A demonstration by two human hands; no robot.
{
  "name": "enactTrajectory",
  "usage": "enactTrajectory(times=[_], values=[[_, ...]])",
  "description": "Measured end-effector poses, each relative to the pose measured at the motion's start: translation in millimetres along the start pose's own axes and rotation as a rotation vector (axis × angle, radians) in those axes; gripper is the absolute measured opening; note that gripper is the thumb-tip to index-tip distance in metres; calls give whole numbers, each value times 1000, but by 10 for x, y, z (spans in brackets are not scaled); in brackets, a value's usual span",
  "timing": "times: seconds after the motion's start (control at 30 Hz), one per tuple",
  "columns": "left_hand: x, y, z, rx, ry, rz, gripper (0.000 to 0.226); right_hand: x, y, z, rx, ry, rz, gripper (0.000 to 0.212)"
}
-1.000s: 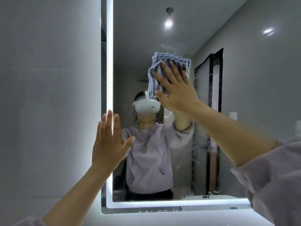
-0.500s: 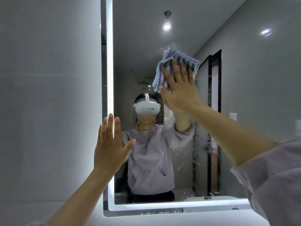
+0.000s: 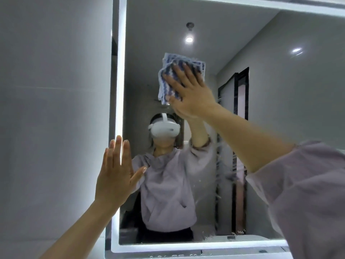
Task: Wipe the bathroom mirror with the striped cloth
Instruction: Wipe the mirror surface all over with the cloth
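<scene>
The bathroom mirror with a lit white border fills the middle and right of the head view. My right hand presses a blue-and-white striped cloth flat against the upper middle of the glass, fingers spread over it. My left hand rests flat and open on the mirror's lit left edge, lower down, holding nothing. The glass reflects a person in a lilac hoodie with a white headset.
A grey tiled wall lies left of the mirror. Streaks and droplets mark the glass in the lower middle. The mirror's bottom lit strip runs along the lower edge. My lilac sleeve fills the right corner.
My right hand swept the cloth right and up, then back left across the upper glass. The view has tilted upward. My left hand has stayed on the mirror's left edge.
</scene>
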State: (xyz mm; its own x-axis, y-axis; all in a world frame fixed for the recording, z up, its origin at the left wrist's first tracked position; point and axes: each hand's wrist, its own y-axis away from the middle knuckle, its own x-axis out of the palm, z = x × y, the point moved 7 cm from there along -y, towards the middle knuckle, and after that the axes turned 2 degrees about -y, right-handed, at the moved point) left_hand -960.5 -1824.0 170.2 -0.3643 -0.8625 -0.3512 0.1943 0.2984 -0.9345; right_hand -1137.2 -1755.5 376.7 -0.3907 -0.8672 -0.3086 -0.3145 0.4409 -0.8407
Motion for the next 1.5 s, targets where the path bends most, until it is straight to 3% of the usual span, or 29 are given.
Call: enactTrajectory(times=[0.13,0.27,0.43,0.53,0.73,0.97,1.17,1.33,1.5], values=[[13,-4,12,-9,-15,18,90,-56,99,-323,249,-120,-58,65],[41,1,15,-6,-27,22,90,66,329,-179,415,-208,-71,65],[23,-1,7,-1,4,27,90,276,774,389,94,-105,-52,63],[14,5,-4,0,14,46,90,290,873,311,-49,-67,1,61],[10,10,-3,-7,20,53,91,140,516,-397,249,-100,97,69],[39,7,-13,9,29,34,90,429,1377,517,78,-97,12,61],[12,9,-16,-6,69,36,91,831,2423,1250,32,-163,141,54],[-18,2,-22,-6,76,41,90,818,2415,1177,67,-197,139,55],[-1,5,-24,7,70,37,89,606,1681,561,181,-124,40,64]])
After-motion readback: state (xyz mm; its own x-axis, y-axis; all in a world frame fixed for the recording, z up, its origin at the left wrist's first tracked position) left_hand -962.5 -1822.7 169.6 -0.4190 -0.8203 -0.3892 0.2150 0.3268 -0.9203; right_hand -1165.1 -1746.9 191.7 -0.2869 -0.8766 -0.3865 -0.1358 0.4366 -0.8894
